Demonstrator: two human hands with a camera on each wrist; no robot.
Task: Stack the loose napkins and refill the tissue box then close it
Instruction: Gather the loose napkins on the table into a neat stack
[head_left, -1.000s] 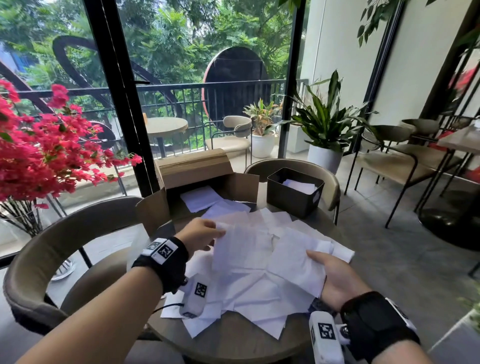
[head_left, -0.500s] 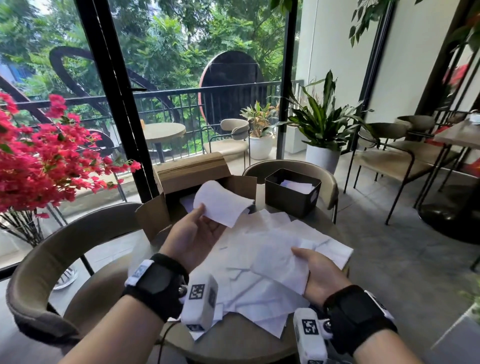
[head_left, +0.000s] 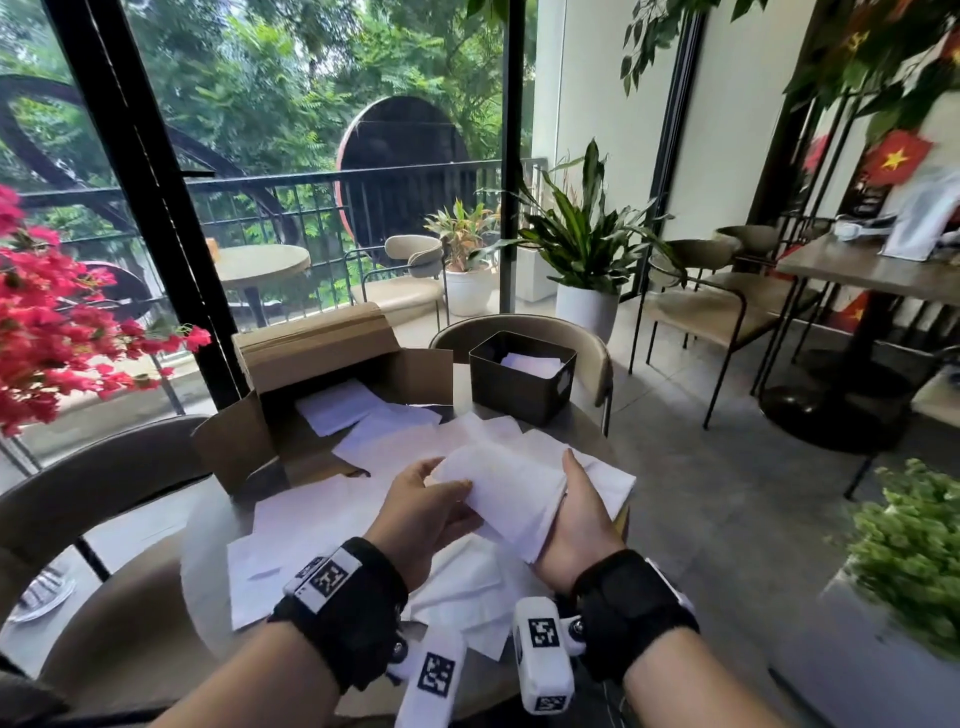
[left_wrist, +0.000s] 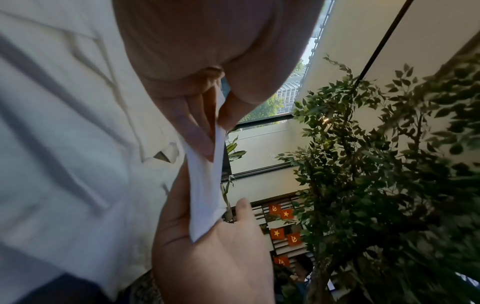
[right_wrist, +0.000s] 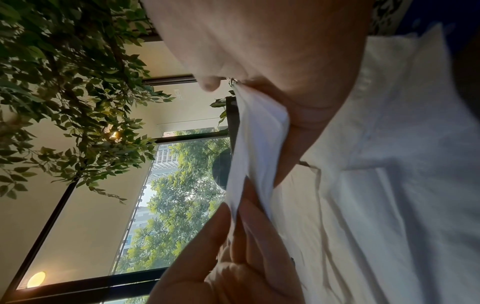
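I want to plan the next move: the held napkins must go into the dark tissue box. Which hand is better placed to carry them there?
Probably the right hand. The tissue box stands at the far right of the table, nearer to it. Both it and the left hand hold the napkin stack.

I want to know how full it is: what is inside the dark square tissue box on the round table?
The dark square tissue box is open on top, and white napkins lie inside. Its walls hide how deep that pile goes, so the bottom cannot be seen.
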